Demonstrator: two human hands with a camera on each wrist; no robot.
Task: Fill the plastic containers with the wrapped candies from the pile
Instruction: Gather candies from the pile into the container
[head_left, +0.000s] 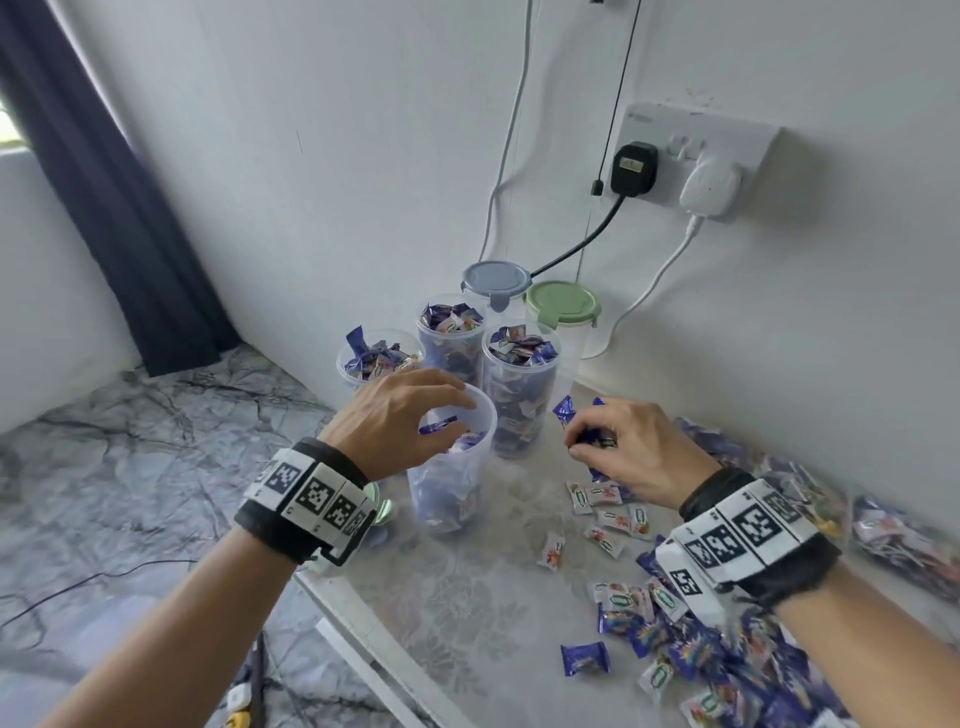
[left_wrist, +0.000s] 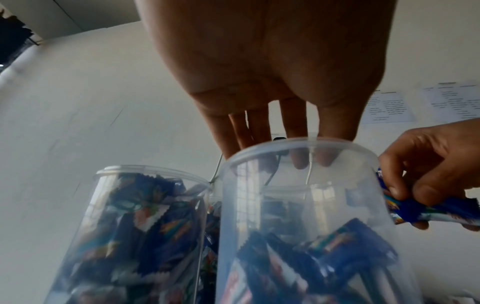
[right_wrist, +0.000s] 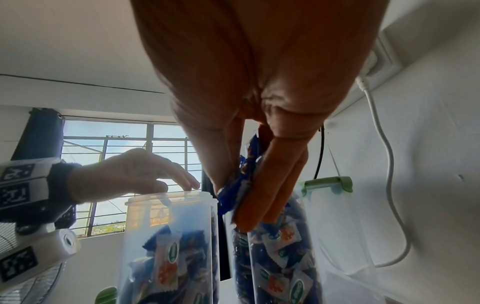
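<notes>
head view: left hand (head_left: 400, 415) rests relaxed fingers on the half-filled container (head_left: 451, 467) on the tabletop (head_left: 467, 597); right hand (head_left: 628, 452) grips blue candies (head_left: 582, 431) beside it. left wrist view: fingers (left_wrist: 335, 127) straight over the rim. right wrist view: candies pinched.

White wall (head_left: 363, 156), dark curtain (head_left: 104, 208)

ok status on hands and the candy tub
Left hand open over the half-full container, fingertips at its rim. Right hand holding blue candies beside it. Nothing blocking the opening.

Black wristbands (head_left: 311, 499) with checkered square markers
</notes>
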